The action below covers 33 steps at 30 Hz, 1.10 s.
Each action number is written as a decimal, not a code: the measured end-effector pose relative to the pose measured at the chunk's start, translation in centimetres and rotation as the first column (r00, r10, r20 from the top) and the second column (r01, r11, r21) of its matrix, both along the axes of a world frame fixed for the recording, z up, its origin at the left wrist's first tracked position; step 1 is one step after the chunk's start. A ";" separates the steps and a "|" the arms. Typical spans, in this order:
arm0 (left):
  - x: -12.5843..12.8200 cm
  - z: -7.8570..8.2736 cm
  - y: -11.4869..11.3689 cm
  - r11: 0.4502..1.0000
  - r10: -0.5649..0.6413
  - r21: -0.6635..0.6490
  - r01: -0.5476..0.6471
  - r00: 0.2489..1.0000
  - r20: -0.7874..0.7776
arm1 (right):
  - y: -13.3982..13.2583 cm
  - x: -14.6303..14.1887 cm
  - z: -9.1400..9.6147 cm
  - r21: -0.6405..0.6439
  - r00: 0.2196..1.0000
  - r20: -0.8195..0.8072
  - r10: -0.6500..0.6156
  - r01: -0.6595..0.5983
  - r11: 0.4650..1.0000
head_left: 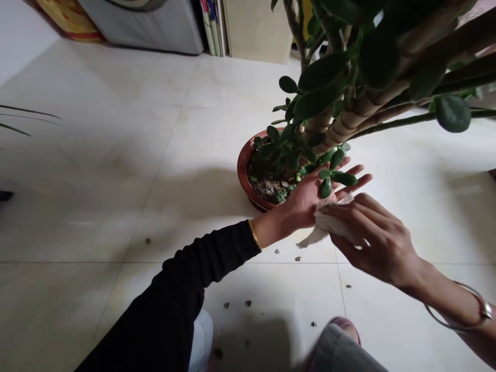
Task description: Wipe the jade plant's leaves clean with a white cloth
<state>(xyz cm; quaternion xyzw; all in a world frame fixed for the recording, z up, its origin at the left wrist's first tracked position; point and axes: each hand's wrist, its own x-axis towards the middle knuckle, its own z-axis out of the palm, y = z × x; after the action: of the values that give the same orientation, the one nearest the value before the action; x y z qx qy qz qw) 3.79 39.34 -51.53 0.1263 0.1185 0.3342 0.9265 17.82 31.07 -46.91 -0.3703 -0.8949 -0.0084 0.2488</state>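
My right hand (pixel 372 240) is curled around a crumpled white paper tissue (pixel 329 225), pinching it between thumb and fingers and pressing it against the edge of my open left hand (pixel 306 199), at about 4 o'clock from that palm. My left fingers are spread apart, closing on nothing, right by the fleshy oval green jade-plant leaves (pixel 325 187). Their round reddish-brown glazed pot (pixel 243 170) sits at 10 o'clock. A firm pinch, with the tissue bunched well into the fingers, seems best, and the left hand held flat and steady. Dark crumbs (pixel 248 303) dot the glossy cream floor tiles (pixel 77 206) at 6 o'clock.
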 end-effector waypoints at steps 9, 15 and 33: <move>-6.8 -1.5 -2.4 1.000 -0.010 -0.027 0.003 0.967 -0.256 | -2.8 4.4 -3.2 -0.161 1.000 0.016 -0.011 0.014 0.987; -8.7 -4.9 -3.5 0.523 0.520 0.790 0.320 0.615 -0.593 | -0.6 4.5 -8.0 -0.301 0.983 -0.046 -0.179 0.158 0.941; -12.0 -9.8 1.0 0.425 0.538 0.768 0.478 0.549 -0.640 | 1.4 2.8 -13.2 -0.355 0.996 0.032 -0.086 0.092 0.930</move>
<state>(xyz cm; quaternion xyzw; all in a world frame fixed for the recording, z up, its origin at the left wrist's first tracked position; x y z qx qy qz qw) -8.24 40.36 -61.28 0.7404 0.3459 0.2568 0.5160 20.65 32.50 -60.10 -0.4493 -0.8658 0.1398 0.1700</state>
